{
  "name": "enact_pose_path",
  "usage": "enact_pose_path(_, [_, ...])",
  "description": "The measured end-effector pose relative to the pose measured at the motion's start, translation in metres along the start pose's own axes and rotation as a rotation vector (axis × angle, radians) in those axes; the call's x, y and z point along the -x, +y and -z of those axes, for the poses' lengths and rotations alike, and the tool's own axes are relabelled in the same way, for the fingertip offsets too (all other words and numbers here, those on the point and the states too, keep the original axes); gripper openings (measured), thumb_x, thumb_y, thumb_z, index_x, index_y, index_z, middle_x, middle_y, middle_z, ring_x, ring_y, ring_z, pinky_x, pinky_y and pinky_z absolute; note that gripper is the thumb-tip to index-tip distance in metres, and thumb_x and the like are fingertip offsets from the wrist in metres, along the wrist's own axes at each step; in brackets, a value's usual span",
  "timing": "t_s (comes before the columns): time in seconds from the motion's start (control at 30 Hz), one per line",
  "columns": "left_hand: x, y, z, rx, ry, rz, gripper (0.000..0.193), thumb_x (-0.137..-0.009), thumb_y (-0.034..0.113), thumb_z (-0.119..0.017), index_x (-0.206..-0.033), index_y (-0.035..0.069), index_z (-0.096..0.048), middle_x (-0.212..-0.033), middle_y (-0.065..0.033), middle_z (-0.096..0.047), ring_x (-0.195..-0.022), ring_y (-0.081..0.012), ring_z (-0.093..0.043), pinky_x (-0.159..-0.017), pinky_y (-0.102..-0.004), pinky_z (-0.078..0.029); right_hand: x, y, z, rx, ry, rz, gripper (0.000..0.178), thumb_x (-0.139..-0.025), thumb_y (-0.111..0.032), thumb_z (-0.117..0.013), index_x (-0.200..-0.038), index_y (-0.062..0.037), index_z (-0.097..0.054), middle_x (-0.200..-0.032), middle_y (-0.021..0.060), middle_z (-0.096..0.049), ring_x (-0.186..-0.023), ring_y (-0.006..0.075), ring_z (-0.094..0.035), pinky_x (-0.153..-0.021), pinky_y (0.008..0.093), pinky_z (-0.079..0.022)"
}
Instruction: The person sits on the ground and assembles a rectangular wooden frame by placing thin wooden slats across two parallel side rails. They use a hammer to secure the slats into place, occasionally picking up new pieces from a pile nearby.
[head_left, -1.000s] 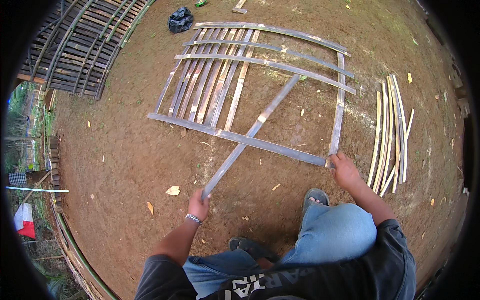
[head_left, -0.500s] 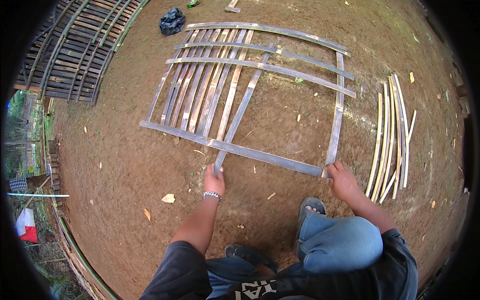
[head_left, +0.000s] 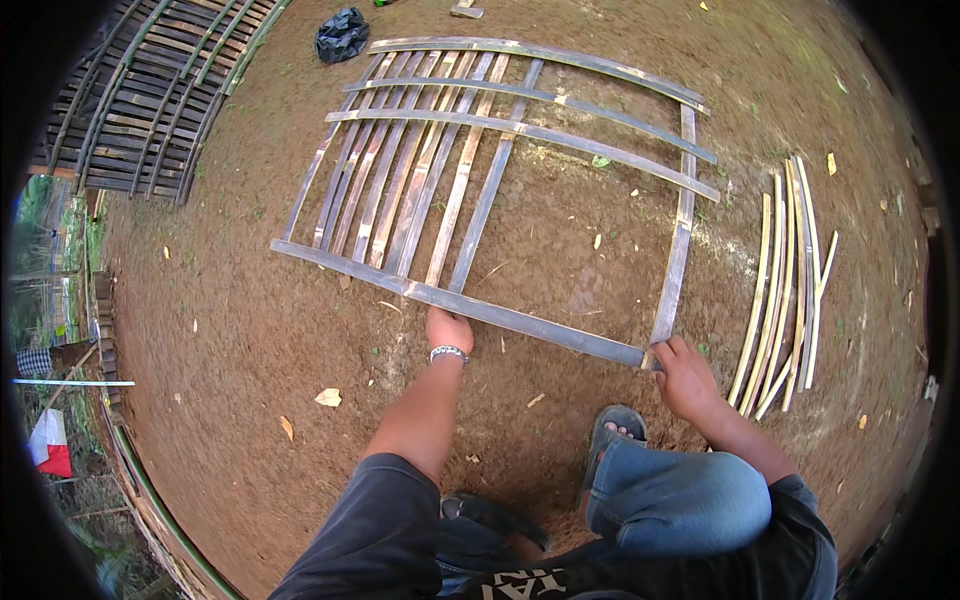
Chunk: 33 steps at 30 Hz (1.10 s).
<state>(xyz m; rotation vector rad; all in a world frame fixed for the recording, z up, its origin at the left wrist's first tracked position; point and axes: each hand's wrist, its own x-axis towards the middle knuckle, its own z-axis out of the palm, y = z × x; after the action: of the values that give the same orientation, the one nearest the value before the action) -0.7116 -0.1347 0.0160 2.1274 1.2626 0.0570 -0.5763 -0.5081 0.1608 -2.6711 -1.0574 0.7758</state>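
The right hand (head_left: 686, 380) pinches the end of the flat grey bamboo rail (head_left: 520, 320) while the left hand (head_left: 450, 330), its grip hidden, meets its edge, so an uneven pull could skew the narrow grey bamboo slat (head_left: 486, 205) crossing beneath.

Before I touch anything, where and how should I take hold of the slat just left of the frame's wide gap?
Probably pinch that slat mid-length, from the right: it's flat and narrow, and the gap leaves finger room, while crosspieces span its far part and the left hand crowds its near end.
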Motion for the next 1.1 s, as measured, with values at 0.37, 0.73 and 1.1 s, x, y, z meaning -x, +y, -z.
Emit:
enact_pose_path(0.37, [-0.013,-0.007,-0.012,-0.013,0.000,-0.025,0.030,-0.094,0.012,-0.062,-0.120,-0.004,-0.059,-0.114,-0.0274,-0.067,-0.112,-0.0436,-0.061,-0.095,-0.0460,-0.049,-0.002,0.004,-0.002,0.003,-0.021,0.008,0.039,-0.083,-0.009,-0.070,-0.119,-0.0053,-0.056,-0.115,0.0178,-0.056,-0.112,0.0385,-0.058,-0.096,0.0478,-0.048])
enact_pose_path(0.73, [0.007,-0.011,-0.035,-0.057,0.217,-0.055,0.022,-0.093,0.015,-0.064,-0.106,-0.004,-0.064,-0.104,-0.0276,-0.069,-0.102,-0.0460,-0.064,-0.087,-0.0492,-0.050,-0.004,0.008,-0.005,-0.005,-0.034,0.006,0.039,-0.084,-0.010,-0.070,-0.120,-0.0057,-0.056,-0.116,0.0179,-0.056,-0.112,0.0384,-0.057,-0.096,0.0474,-0.048])
enact_pose_path(1.1, [0.010,0.019,-0.020,-0.047,0.081,0.120,0.026,-0.094,0.023,-0.062,-0.102,-0.002,-0.066,-0.104,-0.0291,-0.068,-0.103,-0.0483,-0.062,-0.088,-0.0520,-0.049,-0.002,0.005,0.005,-0.032,-0.051,0.013,0.040,-0.082,-0.009,-0.070,-0.120,-0.0053,-0.056,-0.115,0.0183,-0.056,-0.110,0.0387,-0.058,-0.095,0.0485,-0.048])
